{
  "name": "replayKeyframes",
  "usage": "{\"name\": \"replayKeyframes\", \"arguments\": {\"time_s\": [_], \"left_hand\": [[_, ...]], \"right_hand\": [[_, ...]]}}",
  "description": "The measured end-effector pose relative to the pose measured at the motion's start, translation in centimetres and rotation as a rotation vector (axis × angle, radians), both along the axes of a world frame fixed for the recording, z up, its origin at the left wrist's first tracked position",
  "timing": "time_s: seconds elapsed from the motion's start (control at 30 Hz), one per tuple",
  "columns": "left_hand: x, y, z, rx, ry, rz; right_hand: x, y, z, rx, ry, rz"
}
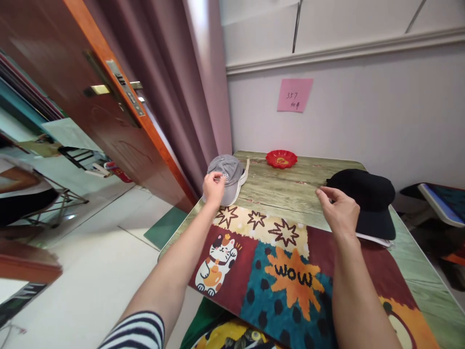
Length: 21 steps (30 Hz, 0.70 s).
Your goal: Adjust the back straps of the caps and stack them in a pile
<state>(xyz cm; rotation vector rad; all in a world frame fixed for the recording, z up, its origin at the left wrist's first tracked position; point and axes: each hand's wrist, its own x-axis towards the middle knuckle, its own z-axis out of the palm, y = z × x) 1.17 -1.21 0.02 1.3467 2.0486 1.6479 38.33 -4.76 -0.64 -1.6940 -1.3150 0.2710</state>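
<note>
While the left hand (214, 190) overlaps the grey cap (225, 164) at the left edge of the counter (269, 188), whether its bent fingers grasp it cannot be told. The right hand (340, 212), fingers loosely bent around nothing visible, hangs beside the black cap (374, 194); the caps probably lie apart so each suits one hand.

We worked indoors, in a home or workplace, we couldn't tell which: left of our left hand (214, 189) stood an open wooden door (109, 123), beyond that hand hung a curtain (178, 92), and farther off a handwritten pink note (295, 95) marked the wall (363, 106).
</note>
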Motion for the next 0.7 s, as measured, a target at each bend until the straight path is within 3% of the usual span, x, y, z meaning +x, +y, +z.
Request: {"name": "replayKeyframes", "arguments": {"time_s": [0.07, 0.17, 0.47, 0.7], "left_hand": [[-2.5, 1.6, 1.5, -0.03, 0.098, 0.081], [-4.2, 3.3, 2.2, -0.103, 0.201, 0.157], [-3.3, 6.9, 1.5, -0.258, 0.355, 0.206], [-3.1, 7.9, 2.6, -0.294, 0.382, 0.163]], "right_hand": [[-0.8, -0.3, 0.4, -0.001, -0.011, 0.035], [-1.1, -0.7, 1.0, 0.014, -0.034, 0.039], [-0.5, -1.9, 2.8, 0.062, -0.057, -0.025], [-0.2, -2.0, 3.1, 0.064, -0.043, -0.049]]}}
